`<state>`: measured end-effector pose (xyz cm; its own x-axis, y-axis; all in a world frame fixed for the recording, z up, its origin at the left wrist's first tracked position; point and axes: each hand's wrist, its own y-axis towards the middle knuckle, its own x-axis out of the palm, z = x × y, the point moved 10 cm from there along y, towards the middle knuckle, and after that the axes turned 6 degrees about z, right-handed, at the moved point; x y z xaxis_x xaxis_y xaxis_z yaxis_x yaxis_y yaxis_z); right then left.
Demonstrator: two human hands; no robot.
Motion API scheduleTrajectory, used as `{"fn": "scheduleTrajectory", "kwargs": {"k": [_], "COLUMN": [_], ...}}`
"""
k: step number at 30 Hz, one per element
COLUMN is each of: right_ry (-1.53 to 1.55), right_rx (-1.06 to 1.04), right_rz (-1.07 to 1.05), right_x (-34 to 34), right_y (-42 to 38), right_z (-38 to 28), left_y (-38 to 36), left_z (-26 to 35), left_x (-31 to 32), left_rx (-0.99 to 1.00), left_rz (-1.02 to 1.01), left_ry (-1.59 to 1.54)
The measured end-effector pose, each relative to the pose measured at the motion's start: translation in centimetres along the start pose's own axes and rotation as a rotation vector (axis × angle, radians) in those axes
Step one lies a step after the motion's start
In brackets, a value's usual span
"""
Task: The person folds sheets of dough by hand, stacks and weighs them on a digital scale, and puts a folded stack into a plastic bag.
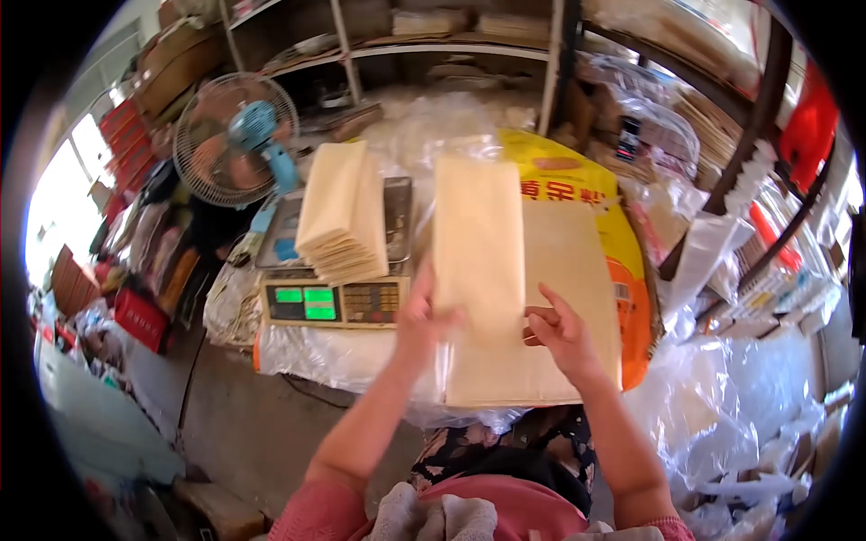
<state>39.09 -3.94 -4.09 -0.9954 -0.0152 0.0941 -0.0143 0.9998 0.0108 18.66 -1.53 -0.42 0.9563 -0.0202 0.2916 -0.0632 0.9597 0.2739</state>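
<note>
A folded cream sheet (478,239) stands lengthwise in front of me, above a wide flat cream sheet (577,298). My left hand (422,311) grips its left edge, the thumb blurred across the front. By the right edge is my right hand (559,335), index finger raised and thumb apart, the other fingers curled with nothing in them. To the left, a stack of folded cream sheets (345,216) lies on the pan of a digital weighing scale (370,302), whose green display is lit.
Under the flat sheet lies a yellow and orange printed bag (634,298). A fan (236,135) stands behind the scale at left. Shelves (451,50) hold more sheets at the back. Clear plastic wrapping (695,406) is heaped at right, near a dark curved post (744,162).
</note>
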Motion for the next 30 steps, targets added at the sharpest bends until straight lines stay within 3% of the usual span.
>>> {"fn": "scheduleTrajectory", "kwargs": {"k": [2, 5, 6, 10, 13, 16, 18, 19, 20, 21, 22, 23, 24, 25, 27, 29, 30], "right_ry": [-0.032, -0.139, -0.135, -0.144, -0.152, -0.12, -0.154, -0.181, -0.271, -0.364, -0.412, -0.46, -0.577, -0.692, -0.781, -0.993, -1.098], "right_rx": [0.006, 0.003, 0.051, 0.189, 0.204, 0.185, 0.133, 0.102, 0.059, 0.02, 0.049, 0.065, -0.182, -0.278, -0.416, -0.546, -0.613], "right_rz": [-0.062, -0.114, -0.103, -0.066, -0.07, -0.049, -0.053, -0.055, -0.045, -0.038, -0.033, -0.036, -0.092, -0.158, -0.253, -0.371, -0.431], "right_x": [0.8, -0.1, -0.7, -2.6, -3.4, -4.2, -4.3, -4.2, -3.8, -3.2, -2.2, -1.2, 0.1, 1.8, 4.4, 7.0, 8.1], "right_y": [-0.4, -1.3, -1.5, -2.8, -3.2, -3.2, -2.8, -2.6, -2.5, -2.7, -3.4, -3.7, -3.9, -4.3, -4.9, -5.3, -5.6], "right_z": [-1.7, -0.8, 0.1, 3.5, 4.6, 5.7, 5.8, 6.0, 5.7, 5.2, 4.7, 4.4, 3.9, 3.4, 4.0, 4.7, 5.2], "left_y": [3.8, 10.3, 12.5, 16.8, 17.2, 16.4, 17.5, 18.5, 18.4, 14.4, 11.5, 8.5, 5.8, 3.3, -0.5, -3.2, -4.7], "left_z": [7.1, 14.1, 14.7, 10.2, 7.1, 7.9, 7.1, 7.5, 7.6, 11.8, 14.4, 15.0, 14.0, 13.3, 7.9, 2.2, 0.4], "left_x": [-3.6, -9.9, -12.2, -19.9, -21.9, -20.6, -23.3, -24.9, -25.3, -19.8, -18.8, -16.6, -14.3, -12.2, -10.3, -8.7, -8.0], "left_rx": [0.166, 0.265, 0.211, -0.152, -0.223, -0.243, -0.239, -0.071, -0.092, 0.169, 0.479, 0.515, 0.59, 0.678, 0.647, 0.427, 0.425], "left_rz": [0.125, 0.142, 0.143, 0.169, 0.192, 0.109, 0.17, 0.209, 0.123, 0.213, 0.468, 0.537, 0.494, 0.454, 0.339, 0.212, 0.178], "left_ry": [-0.004, 0.213, 0.183, 0.141, 0.164, 0.234, 0.367, 0.476, 0.633, 0.637, 0.879, 0.998, 1.036, 1.074, 0.979, 0.872, 0.88]}}
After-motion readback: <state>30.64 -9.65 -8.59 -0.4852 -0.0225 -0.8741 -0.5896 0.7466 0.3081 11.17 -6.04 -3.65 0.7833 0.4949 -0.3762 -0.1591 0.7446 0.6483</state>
